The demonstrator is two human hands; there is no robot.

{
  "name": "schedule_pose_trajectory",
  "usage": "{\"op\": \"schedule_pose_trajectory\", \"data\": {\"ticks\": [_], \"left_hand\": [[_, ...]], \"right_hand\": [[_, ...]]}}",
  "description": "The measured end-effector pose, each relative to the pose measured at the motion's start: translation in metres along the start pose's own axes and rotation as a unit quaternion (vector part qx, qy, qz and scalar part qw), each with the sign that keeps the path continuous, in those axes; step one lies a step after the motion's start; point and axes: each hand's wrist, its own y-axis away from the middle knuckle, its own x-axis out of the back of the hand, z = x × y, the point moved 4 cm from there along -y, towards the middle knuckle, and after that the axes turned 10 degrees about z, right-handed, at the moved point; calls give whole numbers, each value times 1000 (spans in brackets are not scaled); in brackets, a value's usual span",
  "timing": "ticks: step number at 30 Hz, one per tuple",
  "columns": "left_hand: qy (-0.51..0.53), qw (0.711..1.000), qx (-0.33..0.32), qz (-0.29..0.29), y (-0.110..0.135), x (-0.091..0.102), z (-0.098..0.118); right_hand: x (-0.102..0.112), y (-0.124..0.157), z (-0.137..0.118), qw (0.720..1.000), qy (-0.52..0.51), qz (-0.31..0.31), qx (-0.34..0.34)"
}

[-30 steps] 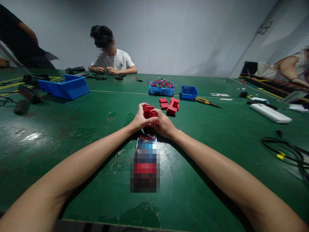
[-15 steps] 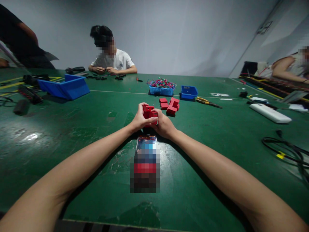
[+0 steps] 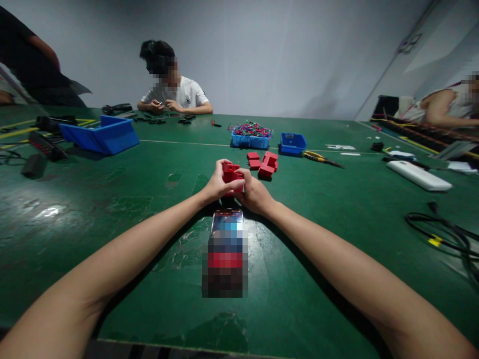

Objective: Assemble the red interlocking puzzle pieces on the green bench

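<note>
Both hands grip a small red block-like part (image 3: 231, 175) with recesses in it, just past the top of a phone. My left hand (image 3: 218, 184) has its fingers over the far side and its thumb along the near side. From the other side my right hand (image 3: 254, 192) is closed on the part, hiding some of it. Several similar red blocks (image 3: 268, 164) lie on the green table a little beyond my right hand. The phone (image 3: 228, 219), its screen lit, lies between my forearms.
Beyond the red blocks stand a blue bin of coloured wires (image 3: 250, 141) and a smaller blue bin (image 3: 292, 144), with yellow-handled pliers (image 3: 316, 157) alongside. A large blue bin (image 3: 107, 137) is at left; a white box (image 3: 419, 175) and black cable (image 3: 445, 227) at right. Co-workers sit around.
My hands and the red part have hardly moved. Across the table, a co-worker's hands have shifted slightly, and the person at right has moved an arm.
</note>
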Motion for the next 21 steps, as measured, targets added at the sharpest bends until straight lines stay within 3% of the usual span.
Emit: {"op": "schedule_pose_trajectory", "data": {"ticks": [7, 10, 16, 21], "left_hand": [[-10, 1000, 13, -17, -1, -2, 2], [2, 999, 18, -36, 0, -2, 3], [-9, 1000, 4, -28, 0, -1, 3], [5, 1000, 7, -20, -1, -2, 2]], "right_hand": [[-2, 2, 3, 998, 57, 23, -7], [-3, 2, 1, 999, 33, 9, -11], [-3, 2, -1, 998, -59, -13, 0], [-3, 4, 2, 997, -78, -14, -8]]}}
